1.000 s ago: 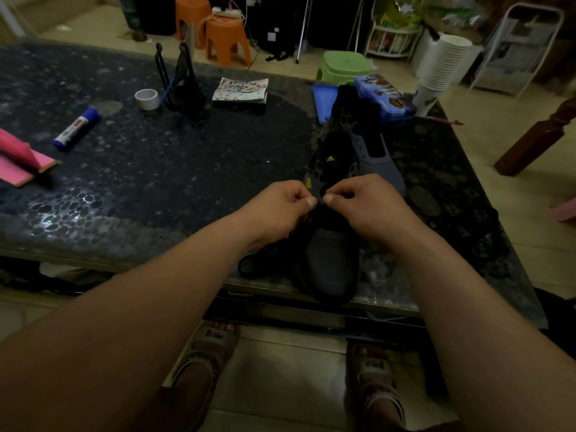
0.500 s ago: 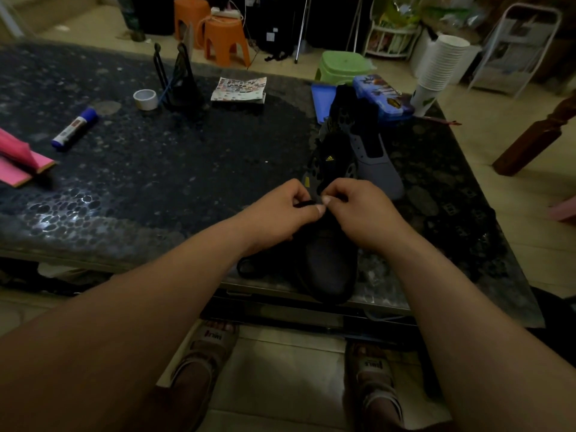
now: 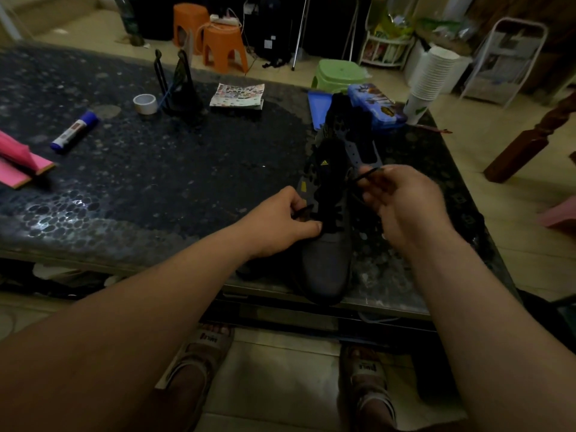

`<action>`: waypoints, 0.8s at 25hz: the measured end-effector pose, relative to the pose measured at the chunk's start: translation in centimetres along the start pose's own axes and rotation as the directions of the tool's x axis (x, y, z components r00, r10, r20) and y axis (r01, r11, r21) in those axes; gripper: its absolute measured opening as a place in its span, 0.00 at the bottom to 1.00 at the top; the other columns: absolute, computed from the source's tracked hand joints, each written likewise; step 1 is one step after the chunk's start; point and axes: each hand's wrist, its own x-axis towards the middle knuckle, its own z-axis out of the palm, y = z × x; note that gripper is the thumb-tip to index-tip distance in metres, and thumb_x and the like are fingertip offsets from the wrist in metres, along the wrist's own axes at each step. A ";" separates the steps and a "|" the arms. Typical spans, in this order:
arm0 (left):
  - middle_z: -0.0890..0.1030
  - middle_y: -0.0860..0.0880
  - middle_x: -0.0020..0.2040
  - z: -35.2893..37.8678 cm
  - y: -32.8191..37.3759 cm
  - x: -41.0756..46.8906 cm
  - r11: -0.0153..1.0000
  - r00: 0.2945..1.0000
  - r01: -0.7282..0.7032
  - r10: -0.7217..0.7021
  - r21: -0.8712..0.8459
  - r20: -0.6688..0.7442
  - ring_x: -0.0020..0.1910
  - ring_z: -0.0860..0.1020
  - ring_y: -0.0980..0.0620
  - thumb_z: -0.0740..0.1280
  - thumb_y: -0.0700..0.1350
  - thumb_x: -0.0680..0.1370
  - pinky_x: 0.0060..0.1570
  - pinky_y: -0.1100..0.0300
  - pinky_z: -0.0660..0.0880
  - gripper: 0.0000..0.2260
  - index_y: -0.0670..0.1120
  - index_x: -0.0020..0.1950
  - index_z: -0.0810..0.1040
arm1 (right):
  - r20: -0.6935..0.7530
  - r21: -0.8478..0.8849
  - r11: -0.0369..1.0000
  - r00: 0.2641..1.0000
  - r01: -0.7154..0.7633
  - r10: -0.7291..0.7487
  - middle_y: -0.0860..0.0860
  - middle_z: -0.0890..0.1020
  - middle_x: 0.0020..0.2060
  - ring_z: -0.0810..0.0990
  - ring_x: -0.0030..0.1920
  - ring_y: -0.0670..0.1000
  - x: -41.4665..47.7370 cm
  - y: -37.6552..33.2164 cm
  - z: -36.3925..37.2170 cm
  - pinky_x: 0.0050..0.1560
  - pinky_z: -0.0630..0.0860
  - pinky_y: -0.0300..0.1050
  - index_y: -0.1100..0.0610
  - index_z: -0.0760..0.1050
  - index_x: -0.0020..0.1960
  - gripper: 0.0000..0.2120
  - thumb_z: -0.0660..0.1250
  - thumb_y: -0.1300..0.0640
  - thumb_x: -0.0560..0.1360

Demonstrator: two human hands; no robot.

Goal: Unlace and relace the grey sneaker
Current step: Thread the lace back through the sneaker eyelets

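Pinching the black lace (image 3: 369, 173), the left hand (image 3: 280, 226) grips at 9 o'clock and the right hand (image 3: 405, 210) at 2 o'clock of the grey sneaker (image 3: 327, 260), which lies between them on the table (image 3: 187, 169), toe at 6, heel at 12.

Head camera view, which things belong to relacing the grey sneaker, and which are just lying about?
In the job: grey sneaker, black lace, left hand and right hand, each pinching the lace.
Lying about: tape roll, glue stick, patterned booklet, blue case, stack of paper cups.
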 end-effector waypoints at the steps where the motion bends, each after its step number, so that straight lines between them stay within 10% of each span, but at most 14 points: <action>1: 0.80 0.53 0.42 -0.1 -0.1 0.0 1.000 1.000 0.002 -0.002 -0.017 0.015 0.37 0.76 0.60 0.75 0.55 0.76 0.36 0.64 0.70 0.15 0.48 0.52 0.74 | 0.066 0.277 0.954 0.993 -0.116 0.101 0.52 0.82 0.37 0.83 0.43 0.53 -0.1 -0.5 0.0 0.52 0.79 0.49 0.57 0.74 0.41 0.14 0.55 0.60 0.83; 3: 0.79 0.54 0.37 -0.6 -0.2 0.0 0.990 0.998 0.030 -0.023 -0.136 0.055 0.33 0.75 0.60 0.72 0.54 0.80 0.36 0.66 0.70 0.11 0.49 0.46 0.76 | 0.156 0.436 0.873 0.974 -0.217 0.164 0.50 0.74 0.29 0.77 0.33 0.52 -0.2 -0.7 0.7 0.46 0.81 0.50 0.56 0.69 0.40 0.14 0.53 0.59 0.84; 6: 0.77 0.48 0.34 -1.4 -0.3 0.5 0.919 0.999 0.047 -0.053 -0.392 -0.005 0.39 0.74 0.48 0.68 0.50 0.83 0.45 0.55 0.69 0.13 0.48 0.39 0.77 | 0.148 -0.217 0.975 0.989 0.039 -0.007 0.46 0.72 0.29 0.72 0.29 0.47 -0.1 0.5 1.5 0.34 0.74 0.45 0.54 0.72 0.46 0.10 0.61 0.52 0.85; 10: 0.72 0.52 0.29 -2.3 0.3 1.0 0.631 0.980 0.116 -0.197 -0.767 -0.013 0.31 0.76 0.53 0.66 0.44 0.83 0.46 0.54 0.73 0.08 0.49 0.44 0.75 | 0.418 -0.777 0.451 0.895 0.440 -0.154 0.45 0.82 0.43 0.79 0.44 0.45 0.4 0.8 0.7 0.41 0.73 0.41 0.51 0.80 0.50 0.03 0.68 0.54 0.81; 14: 0.72 0.50 0.33 -4.2 0.0 1.5 0.381 0.936 0.063 -0.344 -0.922 -0.078 0.23 0.66 0.56 0.63 0.39 0.83 0.28 0.64 0.73 0.07 0.47 0.45 0.75 | 0.438 -0.841 0.297 0.892 0.452 -0.115 0.47 0.81 0.48 0.79 0.50 0.49 0.6 0.6 0.0 0.45 0.74 0.45 0.51 0.80 0.51 0.03 0.69 0.52 0.81; 20: 0.79 0.48 0.40 -4.4 -3.5 2.5 0.975 0.893 0.127 -0.192 -0.182 -0.407 0.32 0.75 0.51 0.64 0.36 0.81 0.27 0.63 0.73 0.12 0.52 0.44 0.78 | 0.489 -0.849 0.177 0.867 0.498 -0.096 0.47 0.78 0.47 0.76 0.49 0.48 0.4 0.4 0.6 0.47 0.69 0.42 0.52 0.80 0.52 0.03 0.70 0.54 0.80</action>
